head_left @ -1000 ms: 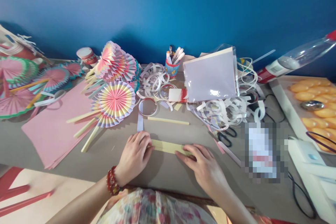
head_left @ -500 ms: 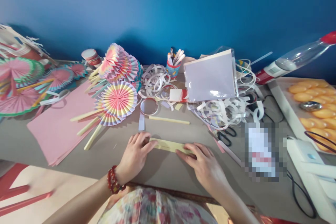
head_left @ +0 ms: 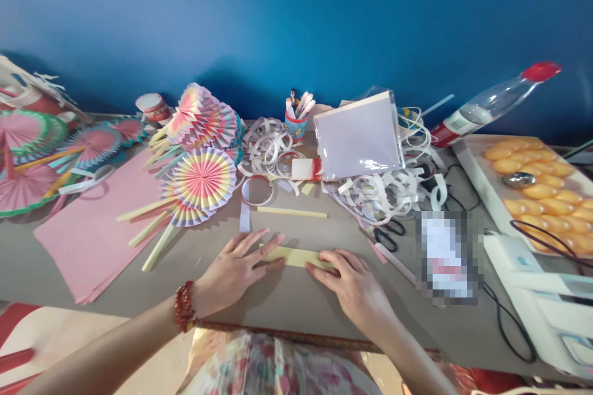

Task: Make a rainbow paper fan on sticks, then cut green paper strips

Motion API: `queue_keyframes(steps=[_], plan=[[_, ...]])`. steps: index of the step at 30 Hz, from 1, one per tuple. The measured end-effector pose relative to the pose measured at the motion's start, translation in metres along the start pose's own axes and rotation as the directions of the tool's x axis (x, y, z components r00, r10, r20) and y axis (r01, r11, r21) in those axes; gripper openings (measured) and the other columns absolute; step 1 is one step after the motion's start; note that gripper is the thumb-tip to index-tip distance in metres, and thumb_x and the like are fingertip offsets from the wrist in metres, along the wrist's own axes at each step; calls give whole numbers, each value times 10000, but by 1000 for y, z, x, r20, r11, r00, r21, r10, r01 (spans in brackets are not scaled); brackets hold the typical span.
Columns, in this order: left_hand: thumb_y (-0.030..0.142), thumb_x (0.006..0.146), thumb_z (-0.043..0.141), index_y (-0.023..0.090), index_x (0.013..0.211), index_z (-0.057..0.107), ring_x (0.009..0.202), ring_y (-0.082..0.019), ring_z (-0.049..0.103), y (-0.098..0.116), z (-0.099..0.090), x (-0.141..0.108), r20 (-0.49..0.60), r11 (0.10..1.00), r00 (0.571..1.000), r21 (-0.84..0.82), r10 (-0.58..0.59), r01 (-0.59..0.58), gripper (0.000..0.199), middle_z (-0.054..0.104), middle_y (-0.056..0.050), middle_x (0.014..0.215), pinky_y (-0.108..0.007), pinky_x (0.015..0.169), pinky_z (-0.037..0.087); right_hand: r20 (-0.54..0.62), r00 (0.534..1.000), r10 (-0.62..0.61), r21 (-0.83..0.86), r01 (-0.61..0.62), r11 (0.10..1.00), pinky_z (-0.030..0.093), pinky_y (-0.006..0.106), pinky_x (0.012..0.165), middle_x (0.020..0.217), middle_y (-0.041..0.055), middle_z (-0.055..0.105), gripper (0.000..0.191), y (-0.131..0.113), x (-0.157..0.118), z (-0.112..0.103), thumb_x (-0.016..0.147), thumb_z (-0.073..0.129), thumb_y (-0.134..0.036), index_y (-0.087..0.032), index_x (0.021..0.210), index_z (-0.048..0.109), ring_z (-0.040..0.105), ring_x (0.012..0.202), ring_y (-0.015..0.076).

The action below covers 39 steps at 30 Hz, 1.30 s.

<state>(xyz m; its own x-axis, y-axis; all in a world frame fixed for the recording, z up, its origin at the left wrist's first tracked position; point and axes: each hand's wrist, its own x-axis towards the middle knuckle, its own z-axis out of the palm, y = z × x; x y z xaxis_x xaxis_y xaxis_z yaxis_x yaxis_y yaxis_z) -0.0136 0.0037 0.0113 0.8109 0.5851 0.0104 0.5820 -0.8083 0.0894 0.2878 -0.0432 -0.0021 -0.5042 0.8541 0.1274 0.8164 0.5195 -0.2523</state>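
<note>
Fingers of your left hand point(head_left: 229, 278) splayed at a yellow paper strip point(head_left: 295, 257), those of your right hand point(head_left: 359, 284) clamped on its other end, yellow stick point(head_left: 291, 212) beyond.

And there's the paper strip point(head_left: 296, 256), near the front edge of the desk point(head_left: 162, 287). Directly behind it, a thin stick point(head_left: 291, 213); behind and to its left, the tape roll point(head_left: 254, 204); farther straight back, the cup point(head_left: 295, 129) with pens point(head_left: 303, 103) in it. Away to the strip's left, paper sheets point(head_left: 78, 253), paper fans point(head_left: 204, 178) partly over them. Behind and right of it, the packet point(head_left: 359, 139). Scissors point(head_left: 386, 237) just right of the strip; well out right, a box point(head_left: 482, 166), a bottle point(head_left: 451, 126) farther back.
</note>
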Motion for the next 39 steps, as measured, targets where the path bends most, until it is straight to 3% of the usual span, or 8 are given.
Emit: queue_keyframes(steps=[7,11,14,17,20,23,34,39], plan=[[209,907,501,290,1469,423,1462,-311,246,-7,-12,-28,39,995,998,-76,-55,58,573,361,-30,1567,-516,1142,274,16,1000,14,32,-14,999,480,313,873,1145,34,645,541,-1,0,-2,833,537,2,-367,1204,678,564,1050,194],[171,935,452,240,1375,529,1413,-275,374,-4,-13,-38,-90,987,990,-134,-105,92,452,438,-79,1518,-468,1111,357,17,1000,1,28,-1,1000,475,324,883,1143,31,647,543,1,1,-2,844,530,4,-370,1212,670,559,1048,200],[186,945,460,186,1387,502,1411,-261,385,5,-16,-31,-168,983,984,-182,-61,30,444,490,-114,1475,-458,1139,336,11,999,-31,25,31,999,470,329,879,1133,28,650,511,2,2,-3,880,532,-28,-382,1228,656,561,1034,202],[378,986,450,161,1493,353,1459,-251,292,16,-14,-8,-67,973,989,-184,129,-139,560,445,-105,1508,-474,1208,201,-1,1000,-27,27,27,999,464,329,872,1125,20,655,464,1,4,-4,915,531,-65,-390,1221,657,564,1023,200],[650,944,373,132,1545,219,1483,-244,227,22,-5,13,-4,967,985,-188,172,-170,808,307,-105,1581,-437,1225,124,4,1000,-4,28,4,1000,462,325,877,1119,23,659,436,-2,5,-6,916,540,-74,-376,1201,673,564,1032,197],[767,879,314,114,1560,147,1491,-251,193,20,3,20,32,967,984,-193,177,-168,958,221,-121,1607,-426,1226,53,20,1000,-3,16,3,1000,464,323,890,1128,32,652,466,-3,4,-7,893,551,-56,-371,1214,670,557,1044,197],[817,833,308,154,1566,145,1488,-310,170,18,11,18,60,963,980,-206,191,-175,1002,194,-141,1615,-478,1210,16,-33,993,109,-40,-110,993,362,456,1060,1174,37,647,443,-25,-1,3,859,634,-127,-352,1241,648,541,1070,240],[803,845,322,150,1560,179,1486,-313,170,18,11,19,49,963,981,-203,189,-175,979,191,-144,1617,-480,1209,49,-71,990,125,-8,-126,992,373,471,1067,1254,39,620,373,-20,-9,-1,928,571,-211,-376,1255,641,532,1132,245]])
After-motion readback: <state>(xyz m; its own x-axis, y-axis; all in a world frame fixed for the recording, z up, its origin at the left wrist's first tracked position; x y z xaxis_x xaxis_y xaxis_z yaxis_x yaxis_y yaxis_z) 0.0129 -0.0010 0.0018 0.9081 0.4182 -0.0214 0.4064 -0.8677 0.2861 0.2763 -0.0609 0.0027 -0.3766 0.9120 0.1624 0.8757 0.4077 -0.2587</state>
